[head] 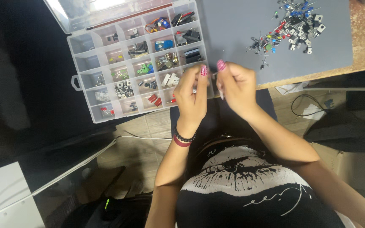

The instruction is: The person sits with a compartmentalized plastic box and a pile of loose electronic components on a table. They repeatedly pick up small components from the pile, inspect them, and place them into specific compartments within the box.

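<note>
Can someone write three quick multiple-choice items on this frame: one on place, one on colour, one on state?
1. Where does the loose pile of components lie?
A. On the grey mat
B. In the organiser
C. On the floor

2. What colour is the mat?
A. Green
B. Grey
C. Red

3. How is the lid of the clear compartment organiser?
A. Shut
B. Swung open
C. Missing

Answers: 1 A, the pile sits at the mat's far right corner. 2 B, its bare surface is plain grey. 3 B, the lid is folded back beyond the open compartments. The left hand and right hand meet just in front of the organiser, pinching something too small to identify.
</note>
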